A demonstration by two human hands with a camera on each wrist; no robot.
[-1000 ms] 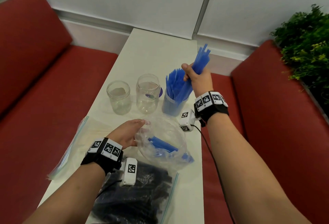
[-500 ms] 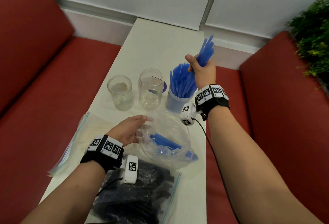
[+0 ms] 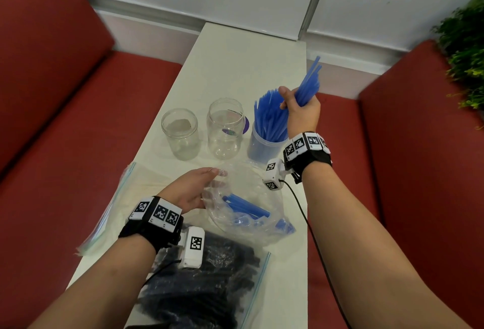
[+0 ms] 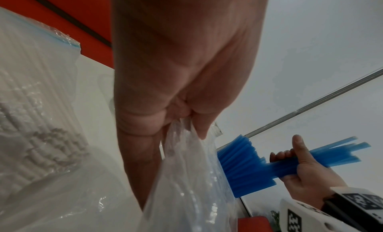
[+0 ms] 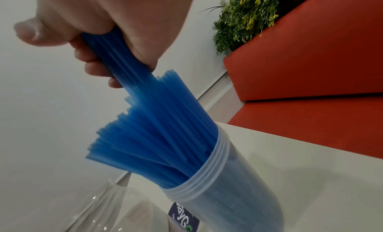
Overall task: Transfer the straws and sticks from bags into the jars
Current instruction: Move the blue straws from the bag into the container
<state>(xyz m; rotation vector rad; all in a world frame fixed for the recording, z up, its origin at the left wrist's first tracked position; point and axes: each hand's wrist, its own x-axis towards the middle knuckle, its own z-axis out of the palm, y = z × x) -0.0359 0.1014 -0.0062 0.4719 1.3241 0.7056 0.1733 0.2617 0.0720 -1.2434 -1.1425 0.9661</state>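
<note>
Dark label (image 5: 183, 218) on straw jar (image 5: 238, 194) — partly cut off, upside down, reads "GlayG"

White table (image 3: 235, 67), three jars (image 3: 225, 129) in a row, three plastic bags (image 3: 243, 213) nearer.

The blue straws (image 5: 157, 130) look like thin, translucent plastic with a smooth, faintly glossy skin. Their jar (image 5: 225, 193) is frosted, ribbed plastic, while the two jars (image 3: 201, 129) at centre are clear and shiny. The bag (image 4: 192, 178) at lower centre is crinkled glossy film. The desk (image 3: 243, 67) is smooth and matt white.
</note>
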